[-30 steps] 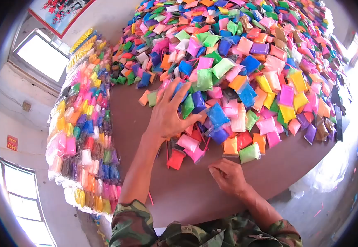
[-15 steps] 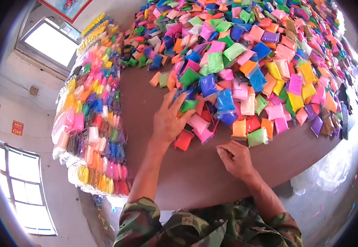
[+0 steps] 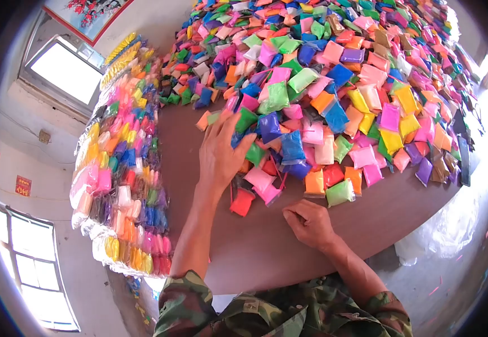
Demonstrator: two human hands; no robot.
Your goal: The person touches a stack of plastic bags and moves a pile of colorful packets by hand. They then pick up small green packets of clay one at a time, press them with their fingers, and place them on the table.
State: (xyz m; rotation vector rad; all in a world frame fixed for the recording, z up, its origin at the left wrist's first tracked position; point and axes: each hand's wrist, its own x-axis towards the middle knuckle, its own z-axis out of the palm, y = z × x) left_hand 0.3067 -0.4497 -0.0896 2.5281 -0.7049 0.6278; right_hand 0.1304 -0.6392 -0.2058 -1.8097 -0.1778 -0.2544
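Observation:
My left hand (image 3: 221,151) reaches over the near left edge of a pile of small, soft, clear-wrapped packets in many colours. Its fingers are stretched out and the thumb stands apart, with the fingertips on or just above the packets. Close to the thumb is a green packet (image 3: 254,154), partly covered. Below that hand lie a pink packet (image 3: 259,177) and a red packet (image 3: 242,202). My right hand (image 3: 309,223) rests on the table, fingers curled in a loose fist, and no packet shows in it. Just beyond it sits a light green packet (image 3: 340,192).
The brown table (image 3: 244,253) curves round in front of me. Along its left side stands a tall stack of bagged packets (image 3: 126,174) in colour rows. Clear plastic bags (image 3: 438,236) lie beyond the right edge. Windows (image 3: 67,64) are in the left wall.
The view has shifted slightly, so the pile appears further left. My left hand has moved a little up and away from the green packet by its fingers. My right hand stays curled on the table.

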